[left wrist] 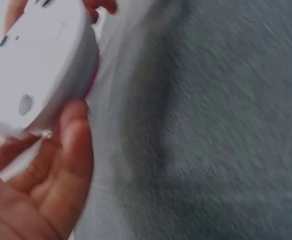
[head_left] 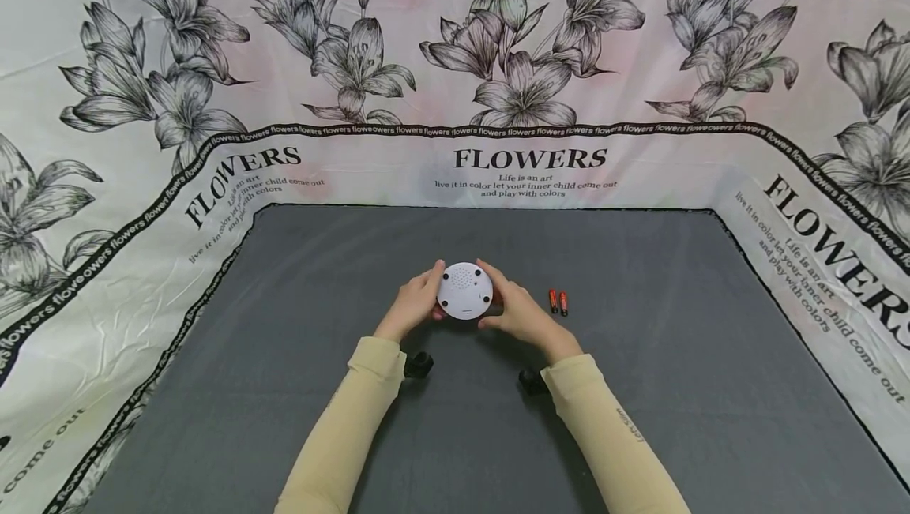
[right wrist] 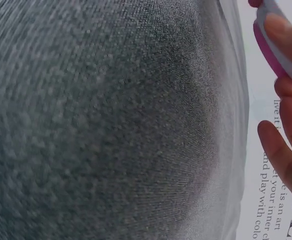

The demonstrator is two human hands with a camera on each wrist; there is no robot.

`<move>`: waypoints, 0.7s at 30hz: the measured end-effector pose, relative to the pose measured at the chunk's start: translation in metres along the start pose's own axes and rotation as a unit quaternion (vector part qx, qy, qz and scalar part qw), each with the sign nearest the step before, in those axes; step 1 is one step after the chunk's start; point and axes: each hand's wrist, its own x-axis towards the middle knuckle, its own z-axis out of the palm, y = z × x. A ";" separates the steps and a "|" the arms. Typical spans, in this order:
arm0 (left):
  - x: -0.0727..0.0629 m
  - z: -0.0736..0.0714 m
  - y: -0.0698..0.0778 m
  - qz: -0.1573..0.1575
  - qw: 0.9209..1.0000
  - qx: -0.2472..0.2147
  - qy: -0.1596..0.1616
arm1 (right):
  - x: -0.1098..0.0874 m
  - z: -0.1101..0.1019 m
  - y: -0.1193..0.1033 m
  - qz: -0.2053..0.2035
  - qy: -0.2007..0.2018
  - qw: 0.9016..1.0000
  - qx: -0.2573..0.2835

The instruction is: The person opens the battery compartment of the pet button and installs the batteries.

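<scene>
Between both hands is a round white device, its underside with small speaker holes and dark round feet turned up toward the head camera. My left hand grips its left edge, thumb on the rim and fingers curled beneath. The right hand holds the opposite edge between thumb and fingers. In the left wrist view the white casing is tilted, and a pink part shows along its lower side. That same pink band appears under the right thumb in the right wrist view. The device's other face is hidden.
Two orange-and-black batteries lie side by side on the grey cloth, just right of the right hand. Behind the cloth rises a white and pink flower-printed sheet. Black wrist camera mounts stick out inward from the sleeves.
</scene>
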 end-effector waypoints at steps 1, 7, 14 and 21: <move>-0.001 0.000 -0.001 0.019 1.000 0.007 -0.010 | 0.000 0.000 0.000 0.001 0.004 1.000 0.003; -0.006 0.000 -0.007 0.114 0.989 0.069 -0.061 | -0.001 -0.002 0.004 0.007 0.012 0.999 0.033; -0.006 0.004 -0.014 0.152 0.981 0.068 -0.100 | -0.005 -0.003 0.010 0.016 0.009 0.999 0.040; -0.005 0.007 -0.020 0.171 0.977 0.116 -0.057 | -0.007 0.000 0.009 0.021 -0.011 0.998 0.051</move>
